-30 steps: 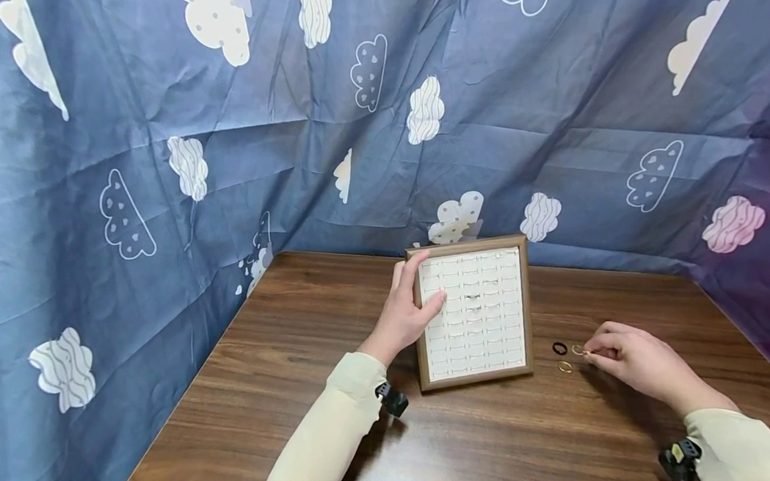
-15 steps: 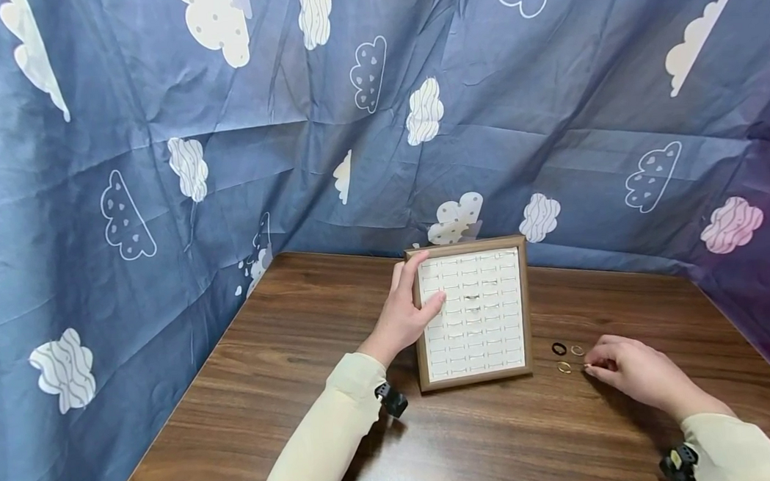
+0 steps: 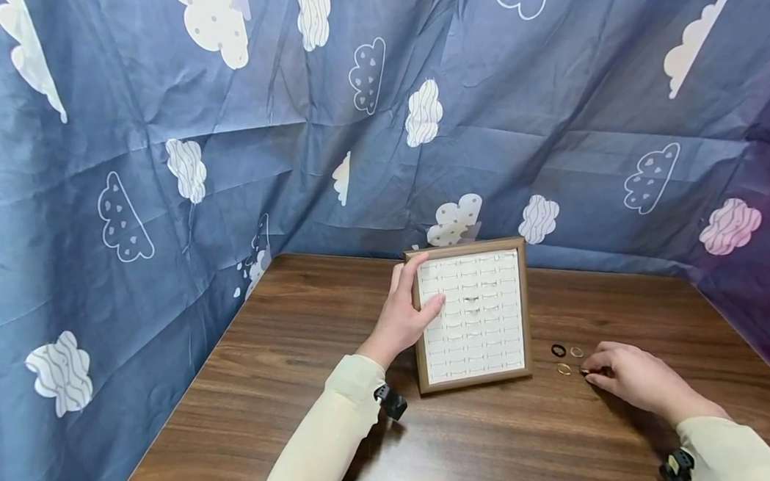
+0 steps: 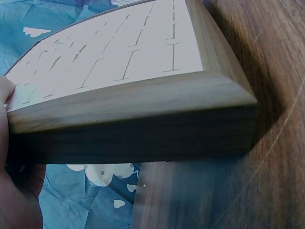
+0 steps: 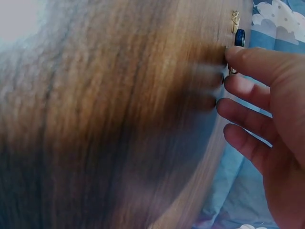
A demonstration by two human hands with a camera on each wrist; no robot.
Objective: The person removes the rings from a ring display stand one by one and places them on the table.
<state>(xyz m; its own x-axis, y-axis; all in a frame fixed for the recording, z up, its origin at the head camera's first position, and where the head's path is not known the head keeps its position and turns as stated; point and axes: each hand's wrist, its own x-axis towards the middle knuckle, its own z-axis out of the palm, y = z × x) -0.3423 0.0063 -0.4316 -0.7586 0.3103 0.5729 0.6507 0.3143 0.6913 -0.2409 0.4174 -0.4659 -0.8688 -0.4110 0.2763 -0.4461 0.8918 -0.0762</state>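
Note:
My left hand (image 3: 403, 313) grips the left side of a wooden-framed ring display board (image 3: 476, 380), thumb across its white face and fingers round the edge. The board leans upright on the table, and a few rings (image 3: 471, 299) sit in its slots. To the right, my right hand (image 3: 631, 376) pinches a small ring (image 3: 584, 371) at the tabletop, mostly hidden by the fingertips. Beside it lie a black ring (image 3: 559, 350), a gold ring (image 3: 563, 369) and a thin pale gold ring (image 3: 576, 351). In the right wrist view, the fingertips touch down near the black ring (image 5: 239, 38).
A brown wood-grain table (image 3: 286, 349) carries everything. Behind and left of it hangs a blue cloth (image 3: 250, 94) printed with white clouds, close to the table's back edge. Black wrist cameras (image 3: 391, 402) sit on both sleeves.
My right hand has moved slightly toward me, from the pale gold ring to a spot nearer the table's front, its fingertips lowered to the wood. The left hand and board stay put.

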